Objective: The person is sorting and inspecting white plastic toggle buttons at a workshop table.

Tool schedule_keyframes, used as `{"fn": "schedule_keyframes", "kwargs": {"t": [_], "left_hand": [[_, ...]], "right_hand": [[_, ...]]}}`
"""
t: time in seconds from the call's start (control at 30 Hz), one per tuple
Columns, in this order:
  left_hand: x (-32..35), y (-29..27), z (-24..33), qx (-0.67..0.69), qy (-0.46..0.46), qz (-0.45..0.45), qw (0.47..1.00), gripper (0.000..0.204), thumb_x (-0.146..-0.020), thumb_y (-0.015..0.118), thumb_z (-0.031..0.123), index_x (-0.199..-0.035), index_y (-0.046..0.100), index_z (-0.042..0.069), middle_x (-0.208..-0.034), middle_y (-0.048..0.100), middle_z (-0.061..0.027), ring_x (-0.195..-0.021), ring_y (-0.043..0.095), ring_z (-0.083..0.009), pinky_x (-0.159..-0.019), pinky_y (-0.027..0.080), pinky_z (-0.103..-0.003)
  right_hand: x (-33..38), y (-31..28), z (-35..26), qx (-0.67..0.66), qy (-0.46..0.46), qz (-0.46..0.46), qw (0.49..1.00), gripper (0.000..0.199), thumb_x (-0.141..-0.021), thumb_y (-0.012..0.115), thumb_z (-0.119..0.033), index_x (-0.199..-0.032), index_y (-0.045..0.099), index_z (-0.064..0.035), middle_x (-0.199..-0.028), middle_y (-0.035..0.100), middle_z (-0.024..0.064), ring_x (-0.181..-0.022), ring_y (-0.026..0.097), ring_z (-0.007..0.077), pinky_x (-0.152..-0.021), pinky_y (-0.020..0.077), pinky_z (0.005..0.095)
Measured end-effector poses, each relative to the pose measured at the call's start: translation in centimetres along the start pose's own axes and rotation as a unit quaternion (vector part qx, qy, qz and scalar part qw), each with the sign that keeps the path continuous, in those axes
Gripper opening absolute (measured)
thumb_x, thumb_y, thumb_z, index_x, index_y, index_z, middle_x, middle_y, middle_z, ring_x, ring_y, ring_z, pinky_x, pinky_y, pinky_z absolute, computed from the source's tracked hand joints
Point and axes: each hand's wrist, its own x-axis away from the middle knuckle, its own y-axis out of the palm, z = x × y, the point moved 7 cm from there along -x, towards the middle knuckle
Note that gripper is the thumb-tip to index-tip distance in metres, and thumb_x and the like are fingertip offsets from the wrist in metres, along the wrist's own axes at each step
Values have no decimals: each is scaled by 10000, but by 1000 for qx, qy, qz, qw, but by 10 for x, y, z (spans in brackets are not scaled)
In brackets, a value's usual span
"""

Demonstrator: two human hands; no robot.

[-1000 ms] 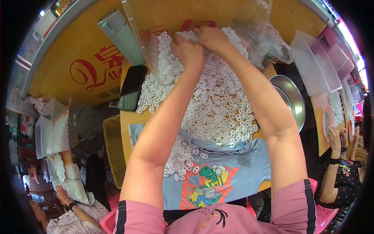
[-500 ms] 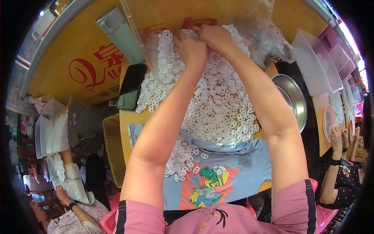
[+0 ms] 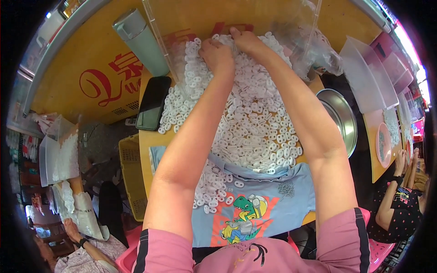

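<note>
A heap of small white plastic pieces with two holes each (image 3: 255,132) spreads from a clear plastic bin (image 3: 159,45) toward me. At the heap's far end, my left hand (image 3: 217,55) has its bent fingers among the pieces, and their tips are hidden. Just right of it, my right hand (image 3: 248,43) touches the heap, thumb stretched out and the other fingers partly hidden. Neither hand shows a piece clearly gripped. Over the table's near edge lies a blue shirt with a cartoon dinosaur (image 3: 255,214), bearing more white pieces and a small pile of grey metal bits (image 3: 286,189).
A black phone (image 3: 154,102) and a pale green flask (image 3: 141,41) are at the left. On the right sit a steel bowl (image 3: 348,123) and crumpled clear plastic bags (image 3: 321,54). A yellow crate (image 3: 132,177) stands beside the table. Other people work at both sides.
My left hand has shifted slightly left and nearer to me, apart from the right hand. The right hand's thumb now sticks out, and a gap shows between the hands.
</note>
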Motion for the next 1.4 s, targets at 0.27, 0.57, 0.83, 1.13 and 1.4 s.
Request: {"fn": "schedule_keyframes", "kwargs": {"t": [0.27,0.57,0.83,1.13,1.4], "left_hand": [[-11,3,-15,242,-126,15,962,405,-949,428,226,-1148,607,-78,-1183,617,-251,-1039,605,-365,-918,457,-440],[-7,14,-11,345,-262,-1,901,379,-921,604,217,-1196,595,-44,-1189,638,-149,-1020,621,-279,-869,509,-412],[-12,28,-1,405,-221,-36,887,368,-925,637,147,-1188,600,-108,-1243,617,-170,-1105,585,-257,-953,451,-352],[-20,36,16,444,-155,-132,873,315,-888,654,62,-1175,584,-47,-1157,650,-167,-1008,639,-285,-872,524,-430],[-34,34,48,463,-5,-114,879,203,-879,715,109,-1039,706,-16,-1013,711,-113,-919,661,-209,-852,538,-308]], "right_hand": [[-6,9,10,-232,109,50,965,736,-1003,363,-564,-1393,472,51,-1404,509,218,-1282,474,302,-1023,387,397],[-17,13,16,-304,144,74,939,649,-1000,450,-519,-1397,492,-8,-1354,559,161,-1267,486,272,-1036,385,394],[-36,20,22,-322,80,74,940,436,-982,525,-302,-1306,573,-15,-1225,634,125,-1063,603,210,-866,485,329],[-34,21,-12,-301,-35,100,948,440,-977,457,-225,-1334,528,23,-1344,569,208,-1184,589,317,-989,459,409],[12,-15,-32,-487,-20,137,863,348,-1022,443,-293,-1169,597,-18,-1081,653,137,-948,618,211,-795,515,351]]}}
